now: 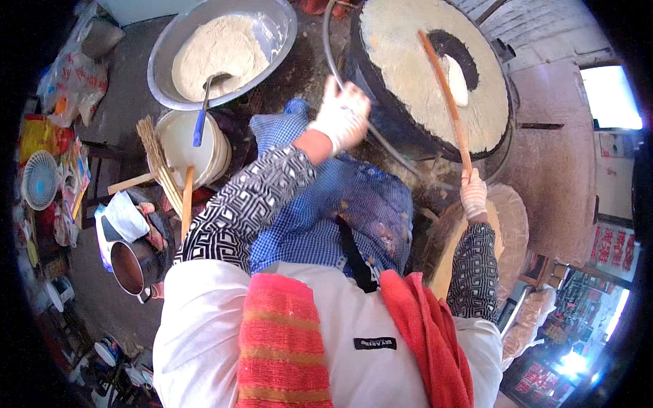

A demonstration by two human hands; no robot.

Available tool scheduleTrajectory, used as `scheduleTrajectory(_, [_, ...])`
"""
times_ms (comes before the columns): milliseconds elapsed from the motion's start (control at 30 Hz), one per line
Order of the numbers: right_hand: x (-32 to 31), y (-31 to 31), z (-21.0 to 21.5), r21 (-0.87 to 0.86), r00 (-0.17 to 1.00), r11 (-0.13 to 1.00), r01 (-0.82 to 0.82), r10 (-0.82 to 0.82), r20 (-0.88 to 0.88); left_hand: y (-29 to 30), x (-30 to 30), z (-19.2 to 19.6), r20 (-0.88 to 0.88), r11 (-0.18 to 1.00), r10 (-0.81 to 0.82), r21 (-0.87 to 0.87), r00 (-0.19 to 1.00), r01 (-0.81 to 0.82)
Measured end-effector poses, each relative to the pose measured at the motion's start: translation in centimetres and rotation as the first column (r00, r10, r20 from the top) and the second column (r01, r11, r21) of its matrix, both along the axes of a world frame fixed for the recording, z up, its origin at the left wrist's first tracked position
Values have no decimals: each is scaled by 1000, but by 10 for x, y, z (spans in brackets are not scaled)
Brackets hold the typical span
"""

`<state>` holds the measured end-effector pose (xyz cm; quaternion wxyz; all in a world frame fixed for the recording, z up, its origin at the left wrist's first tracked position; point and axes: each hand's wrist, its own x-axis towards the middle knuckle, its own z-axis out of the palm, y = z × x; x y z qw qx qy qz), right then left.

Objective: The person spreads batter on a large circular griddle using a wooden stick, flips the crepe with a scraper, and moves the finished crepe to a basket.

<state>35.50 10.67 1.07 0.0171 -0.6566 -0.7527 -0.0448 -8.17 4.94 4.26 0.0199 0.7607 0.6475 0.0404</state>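
Observation:
In the head view, my right hand (474,194), in a pale glove, is closed round the lower end of a long wooden spreading stick (445,95). The stick lies across a large round griddle (401,54) coated with pale batter. A dark bare patch shows near its middle, with a thick white lump of batter (456,83) beside it. My left hand (342,115), gloved too, is at the griddle's near left side, by the curved metal hoop (408,165) around it. Its fingers look partly spread and hold nothing visible; whether they touch the hoop is unclear.
Left of the griddle stands a wide metal basin (158,75) of batter with a blue-handled ladle (199,122). Nearer are a white bucket (221,146), a straw brush (160,160) and a dark pot (129,266). A wide round basket (513,211) sits by my right forearm.

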Motion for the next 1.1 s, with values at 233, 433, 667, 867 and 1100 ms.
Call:
scheduleTrajectory(233, [-26, 11, 11, 9, 998, 1000, 22, -22, 55, -51, 46, -42, -100, 990, -113, 70, 988, 121])
scheduleTrajectory(433, [16, 17, -10, -10, 993, 996, 92, -91, 79, -35, 34, -32, -220, 993, -106, 20, 970, 114])
scheduleTrajectory(667, [-20, 14, 6, -81, 998, 996, 46, -43, 42, -22, 9, -35, -264, 998, 9, 55, 964, 6])
scheduleTrajectory(867, [-5, 28, 6, -30, 993, 995, 98, -96, 66, -2, -10, -43, -268, 996, 61, 84, 961, -39])
scheduleTrajectory(1100, [16, 26, 0, -40, 979, 981, 189, -185, 81, 16, -34, -29, -277, 985, 164, -3, 947, -171])
